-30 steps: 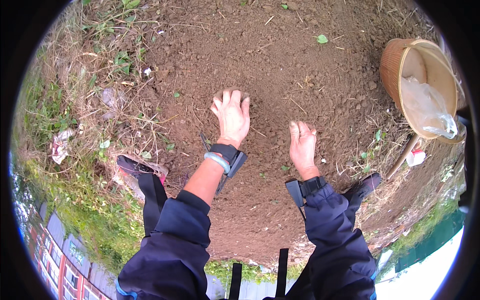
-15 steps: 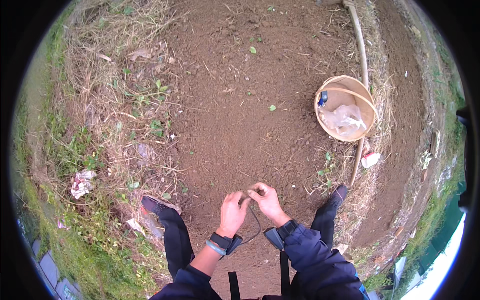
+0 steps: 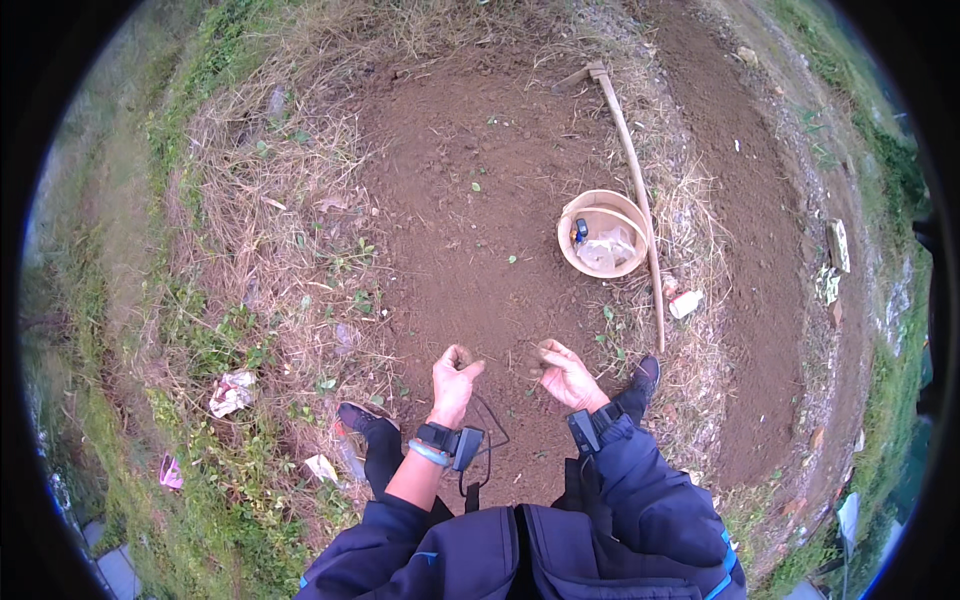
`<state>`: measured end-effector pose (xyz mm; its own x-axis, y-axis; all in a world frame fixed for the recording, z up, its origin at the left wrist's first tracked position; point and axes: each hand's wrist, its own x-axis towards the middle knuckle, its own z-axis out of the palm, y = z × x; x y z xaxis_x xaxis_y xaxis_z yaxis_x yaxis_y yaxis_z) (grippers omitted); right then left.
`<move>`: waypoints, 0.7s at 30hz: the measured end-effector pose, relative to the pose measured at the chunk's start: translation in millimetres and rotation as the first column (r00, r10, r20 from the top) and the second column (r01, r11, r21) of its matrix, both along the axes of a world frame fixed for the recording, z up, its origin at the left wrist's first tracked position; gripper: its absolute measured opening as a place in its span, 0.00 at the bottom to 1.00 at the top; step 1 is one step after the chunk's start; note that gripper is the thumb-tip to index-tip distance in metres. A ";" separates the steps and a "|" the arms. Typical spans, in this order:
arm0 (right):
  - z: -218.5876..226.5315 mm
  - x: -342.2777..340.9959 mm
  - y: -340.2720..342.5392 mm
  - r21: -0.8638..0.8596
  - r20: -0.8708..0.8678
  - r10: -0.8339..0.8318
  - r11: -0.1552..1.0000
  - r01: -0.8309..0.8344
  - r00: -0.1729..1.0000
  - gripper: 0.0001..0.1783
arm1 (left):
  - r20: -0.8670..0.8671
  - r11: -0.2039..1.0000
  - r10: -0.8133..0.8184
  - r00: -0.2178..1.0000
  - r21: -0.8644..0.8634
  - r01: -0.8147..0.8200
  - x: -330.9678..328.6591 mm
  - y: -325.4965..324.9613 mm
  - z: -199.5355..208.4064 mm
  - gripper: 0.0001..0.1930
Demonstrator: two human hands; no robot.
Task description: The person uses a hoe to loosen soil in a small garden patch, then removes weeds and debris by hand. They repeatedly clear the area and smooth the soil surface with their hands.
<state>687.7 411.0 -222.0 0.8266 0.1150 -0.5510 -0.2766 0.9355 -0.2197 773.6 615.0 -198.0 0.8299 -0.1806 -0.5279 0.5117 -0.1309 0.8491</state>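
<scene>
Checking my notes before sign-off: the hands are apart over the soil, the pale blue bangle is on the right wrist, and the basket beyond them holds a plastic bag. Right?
Not quite: the pale blue bangle is on the left wrist, as the head view shows. The rest holds: left hand and right hand apart over the soil, plastic bag in the basket beyond them.

Bare brown soil (image 3: 470,240), crumbly and fairly level, runs up the middle of the ground, with a few small green leaves (image 3: 475,187) scattered over it. Matted tan dry straw (image 3: 275,215) and low green weeds (image 3: 215,480) cover the left side. Toward the right, a round tan bucket (image 3: 590,200) stands upright; a long-handled wooden hoe (image 3: 633,160) lies along its right side. Near the handle's lower end rests a small white container (image 3: 685,303). A crumpled whitish scrap (image 3: 232,393) lies among the weeds.
</scene>
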 end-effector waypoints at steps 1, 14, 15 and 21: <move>11.4 -5.9 -8.2 -0.078 -0.004 0.003 0.997 -0.004 1.000 0.07 | -0.022 0.999 0.016 1.000 -0.043 -0.017 3.2 1.8 10.6 0.12; 131.9 -156.3 -117.1 -0.476 0.067 -0.411 0.788 0.391 0.909 0.15 | -0.166 0.919 -0.124 0.978 -0.392 0.050 18.4 13.7 136.8 0.11; 136.0 -170.3 -121.5 -0.470 0.064 -0.459 0.769 0.433 0.886 0.16 | -0.198 0.886 -0.152 0.968 -0.461 0.045 20.9 13.9 139.8 0.11; 123.9 -256.2 -157.8 -0.423 0.027 -0.755 0.586 0.691 0.655 0.13 | -0.273 0.903 -0.132 0.953 -0.429 0.002 26.1 7.5 152.1 0.09</move>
<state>431.5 253.1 -98.1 0.4539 -0.7195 -0.5257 0.3988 0.6916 -0.6022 799.7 622.4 -45.9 0.6306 -0.4880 -0.6035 0.7446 0.1612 0.6478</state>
